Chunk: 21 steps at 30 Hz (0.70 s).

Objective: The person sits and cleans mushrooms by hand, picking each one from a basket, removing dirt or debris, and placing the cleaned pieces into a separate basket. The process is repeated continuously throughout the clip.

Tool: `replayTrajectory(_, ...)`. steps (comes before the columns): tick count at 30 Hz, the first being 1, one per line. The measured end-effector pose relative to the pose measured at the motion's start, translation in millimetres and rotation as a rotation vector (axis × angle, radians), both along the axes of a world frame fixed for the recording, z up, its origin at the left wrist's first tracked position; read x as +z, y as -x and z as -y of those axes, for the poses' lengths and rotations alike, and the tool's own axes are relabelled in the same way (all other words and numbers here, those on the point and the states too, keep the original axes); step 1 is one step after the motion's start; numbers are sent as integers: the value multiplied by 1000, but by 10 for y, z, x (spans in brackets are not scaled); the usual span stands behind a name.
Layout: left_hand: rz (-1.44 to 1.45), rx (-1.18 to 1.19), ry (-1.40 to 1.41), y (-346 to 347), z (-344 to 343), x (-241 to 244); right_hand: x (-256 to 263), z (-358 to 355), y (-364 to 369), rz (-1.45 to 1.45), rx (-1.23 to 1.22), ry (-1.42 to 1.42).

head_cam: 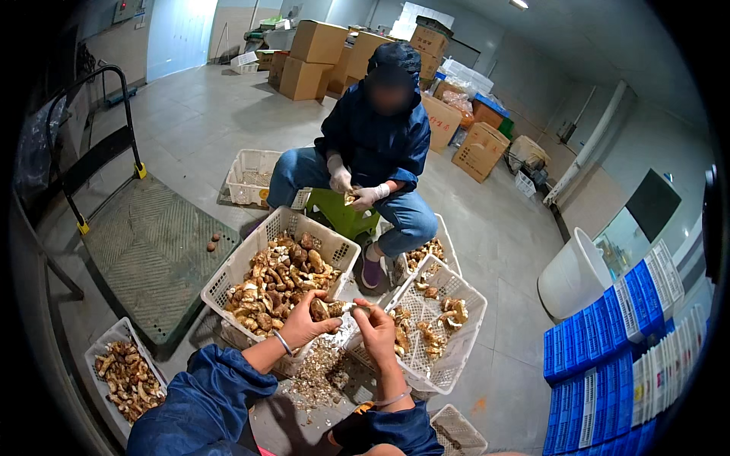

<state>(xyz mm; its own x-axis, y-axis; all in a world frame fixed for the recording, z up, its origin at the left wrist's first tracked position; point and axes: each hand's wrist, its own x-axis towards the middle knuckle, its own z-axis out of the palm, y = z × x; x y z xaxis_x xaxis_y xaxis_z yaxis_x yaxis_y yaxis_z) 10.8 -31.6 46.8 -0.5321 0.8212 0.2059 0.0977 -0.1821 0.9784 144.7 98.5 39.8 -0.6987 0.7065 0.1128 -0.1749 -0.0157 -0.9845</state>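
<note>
My left hand [305, 322] grips a brown-capped mushroom [320, 310], its pale stem turned to the right. Between the fingers of my right hand [373, 328] is a small metal blade [360, 308], held at the stem's end; its handle is hidden. Just beyond my left hand stands a white perforated plastic crate [342, 251] heaped with similar mushrooms [279, 279]. On the right, a second white crate [469, 347] holds fewer mushrooms [453, 313]. Pale and dark trimmings [316, 376] lie on the floor below my hands.
Opposite me a gloved person [370, 125] sits on a green stool [336, 214], handling a mushroom piece. A flatbed cart [154, 245] stands left, above a mushroom-filled crate [155, 365]. At right are a white bin [570, 279] and stacked blue crates [599, 330]. Cardboard boxes [311, 62] stand behind.
</note>
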Motion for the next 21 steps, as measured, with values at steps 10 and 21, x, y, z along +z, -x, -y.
replayTrajectory(10,796,-140,24,33,-13,-80,-69,27,29,-27,9,-105)
replayTrajectory(21,988,-238,7,44,-22,-157,-11,46,40,-36,5,-112)
